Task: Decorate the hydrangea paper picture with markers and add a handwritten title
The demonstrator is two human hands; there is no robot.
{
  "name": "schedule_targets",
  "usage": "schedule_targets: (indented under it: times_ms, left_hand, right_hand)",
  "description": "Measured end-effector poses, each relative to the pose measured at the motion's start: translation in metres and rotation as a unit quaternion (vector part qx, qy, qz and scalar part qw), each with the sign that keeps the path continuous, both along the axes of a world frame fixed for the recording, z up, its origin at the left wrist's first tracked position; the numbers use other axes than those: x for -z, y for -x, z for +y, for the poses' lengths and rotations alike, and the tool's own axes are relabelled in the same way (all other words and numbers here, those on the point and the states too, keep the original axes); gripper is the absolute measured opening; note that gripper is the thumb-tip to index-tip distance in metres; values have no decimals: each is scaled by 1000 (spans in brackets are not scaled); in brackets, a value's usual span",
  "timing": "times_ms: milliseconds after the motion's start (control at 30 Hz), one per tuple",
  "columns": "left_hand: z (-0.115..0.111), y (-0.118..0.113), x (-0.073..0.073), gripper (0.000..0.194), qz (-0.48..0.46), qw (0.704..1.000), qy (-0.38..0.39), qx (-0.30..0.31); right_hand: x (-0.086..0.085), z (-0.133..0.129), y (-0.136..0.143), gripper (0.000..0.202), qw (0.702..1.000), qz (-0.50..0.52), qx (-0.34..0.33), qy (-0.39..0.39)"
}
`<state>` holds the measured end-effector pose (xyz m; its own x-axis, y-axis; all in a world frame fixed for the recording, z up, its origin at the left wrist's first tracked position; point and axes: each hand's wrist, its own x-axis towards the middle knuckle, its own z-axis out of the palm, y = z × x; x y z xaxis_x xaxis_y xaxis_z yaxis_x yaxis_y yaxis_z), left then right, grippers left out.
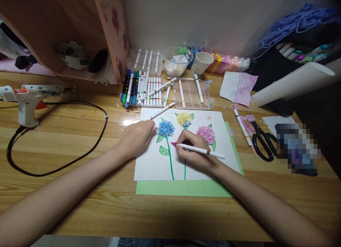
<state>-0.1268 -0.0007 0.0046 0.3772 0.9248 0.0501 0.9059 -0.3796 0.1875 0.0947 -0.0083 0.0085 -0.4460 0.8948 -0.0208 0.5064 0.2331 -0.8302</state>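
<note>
My right hand (193,147) pinches a white felt-tip marker (198,149) whose magenta end points left over a white sheet of paper (151,168). My left hand (140,138) rests on the sheet's left edge with its fingers curled. Behind those fingers another white marker (162,111) sticks out; whether the hand grips it is hidden. On the sheet are a blue shredded-paper flower (166,128), a yellow one (183,119) and a pink one (205,134), with drawn green stems and leaves. My right hand partly covers the pink flower and a stem.
Green paper (183,188) lies beneath the sheet. Behind it are a marker case (191,103), several markers, a clear bowl (178,64) and a paper cup (201,64). Black scissors (262,142) and another marker (242,128) lie right. A glue gun (28,101) with its cord stands left.
</note>
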Motion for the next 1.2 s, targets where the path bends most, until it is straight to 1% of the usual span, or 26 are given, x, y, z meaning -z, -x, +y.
schedule_targets:
  times_ms: [467,800,1000,1200]
  left_hand:
    - [0,0,-1,29,-1,1000,4,2]
    - [0,0,-1,29,1,1000,1,2]
    - [-1,1,-1,30,-2,1000,2,2]
    - [1,0,-2,30,-5,1000,5,2]
  right_hand:
    - [3,0,0,14,999,23,26,3]
    - [4,0,-1,15,1000,18,13,-7]
    - [6,1,-3,15,998,53,29,1]
    - [2,1,-1,14,999,30,18,11]
